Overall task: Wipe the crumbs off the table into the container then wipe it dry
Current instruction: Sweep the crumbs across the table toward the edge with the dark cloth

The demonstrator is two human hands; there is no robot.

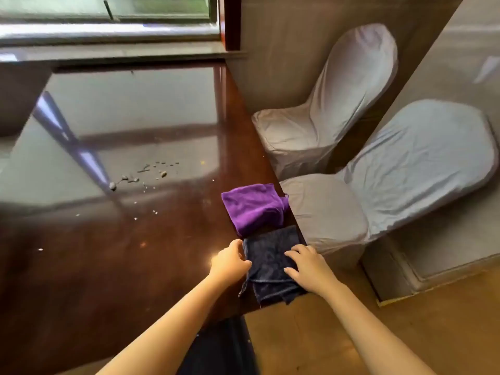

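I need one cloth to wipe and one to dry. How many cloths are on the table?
2. The purple cloth lies near the table's right edge; the dark blue cloth lies just nearer, under both hands.

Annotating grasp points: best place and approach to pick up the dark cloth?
Judging from its pose, take the dark cloth at its left edge, coming from the left over open table. That edge is where the left hand already curls its fingers, and a loose corner hangs there. The right hand lies flat on top, near the table's right edge. The purple cloth blocks the far side.
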